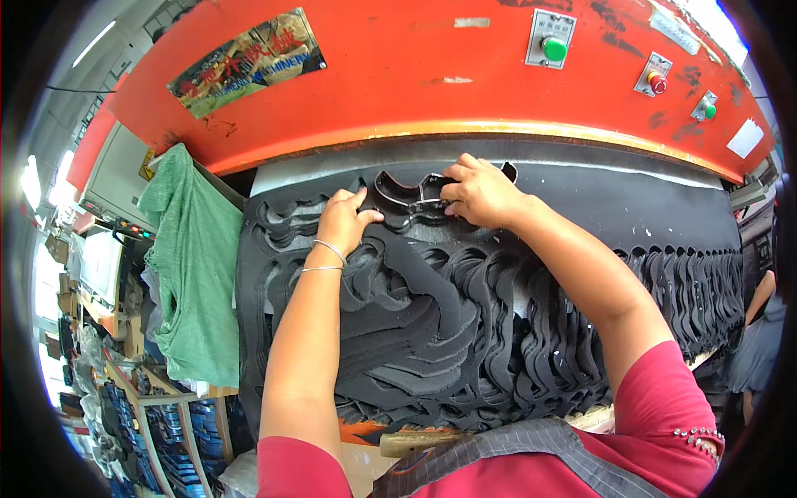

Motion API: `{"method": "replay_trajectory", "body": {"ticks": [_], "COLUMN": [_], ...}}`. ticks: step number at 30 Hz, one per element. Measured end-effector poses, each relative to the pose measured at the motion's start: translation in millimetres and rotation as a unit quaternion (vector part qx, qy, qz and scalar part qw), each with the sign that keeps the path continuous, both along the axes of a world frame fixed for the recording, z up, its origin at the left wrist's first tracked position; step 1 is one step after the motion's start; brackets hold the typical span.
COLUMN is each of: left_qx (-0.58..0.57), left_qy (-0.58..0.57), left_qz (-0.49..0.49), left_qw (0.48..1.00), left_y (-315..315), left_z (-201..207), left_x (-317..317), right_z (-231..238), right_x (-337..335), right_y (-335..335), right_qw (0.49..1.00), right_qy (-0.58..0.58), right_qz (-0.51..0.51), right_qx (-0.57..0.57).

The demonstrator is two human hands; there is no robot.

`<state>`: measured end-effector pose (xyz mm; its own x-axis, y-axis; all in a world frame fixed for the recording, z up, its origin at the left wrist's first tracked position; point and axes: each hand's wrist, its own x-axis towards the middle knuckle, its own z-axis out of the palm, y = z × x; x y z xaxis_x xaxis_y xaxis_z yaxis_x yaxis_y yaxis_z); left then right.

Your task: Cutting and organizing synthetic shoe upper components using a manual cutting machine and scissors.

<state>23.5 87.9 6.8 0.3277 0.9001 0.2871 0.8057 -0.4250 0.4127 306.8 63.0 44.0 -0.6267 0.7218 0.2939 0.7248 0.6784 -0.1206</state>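
Head view: the right hand (483,196) has fingers curled around the black die (402,196), likely stiff and weighty, best gripped mid-frame; the left hand (342,221), fingers parted, holds I cannot tell what.

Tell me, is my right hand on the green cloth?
No, your right hand is on the curved metal frame, while the green cloth hangs off to the left.

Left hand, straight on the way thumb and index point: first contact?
Probably the left end of the metal die, just right of the left hand's fingertips. One view only, so depth there is uncertain.
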Motion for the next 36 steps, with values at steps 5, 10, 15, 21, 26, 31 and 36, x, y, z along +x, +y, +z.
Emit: {"method": "replay_trajectory", "body": {"ticks": [5,10,15,21,26,31,36], "left_qx": [-0.011,0.023,-0.003,-0.036,-0.038,-0.008,0.013], "left_qy": [-0.018,-0.028,-0.026,-0.084,-0.104,-0.079,-0.043], "left_qz": [0.009,-0.032,-0.053,-0.049,-0.062,-0.061,-0.063], "left_qw": [1.0,0.999,0.998,0.995,0.992,0.995,0.997], "left_y": [6,15,23,24,26,29,14], "left_z": [-10,-23,-24,-32,-31,-21,-16], "left_x": [8,-5,7,0,7,12,13], "right_z": [-7,-22,-49,-50,-52,-48,-40], "right_x": [12,61,74,64,69,74,80], "right_y": [6,-11,-11,0,-1,0,-16], "right_qw": [1.0,0.977,0.956,0.955,0.941,0.94,0.944], "right_qy": [0.011,0.135,0.193,0.224,0.226,0.215,0.191], "right_qz": [-0.017,-0.166,-0.22,-0.195,-0.247,-0.261,-0.26], "right_qx": [-0.019,-0.014,-0.019,-0.005,-0.047,-0.042,-0.063]}}
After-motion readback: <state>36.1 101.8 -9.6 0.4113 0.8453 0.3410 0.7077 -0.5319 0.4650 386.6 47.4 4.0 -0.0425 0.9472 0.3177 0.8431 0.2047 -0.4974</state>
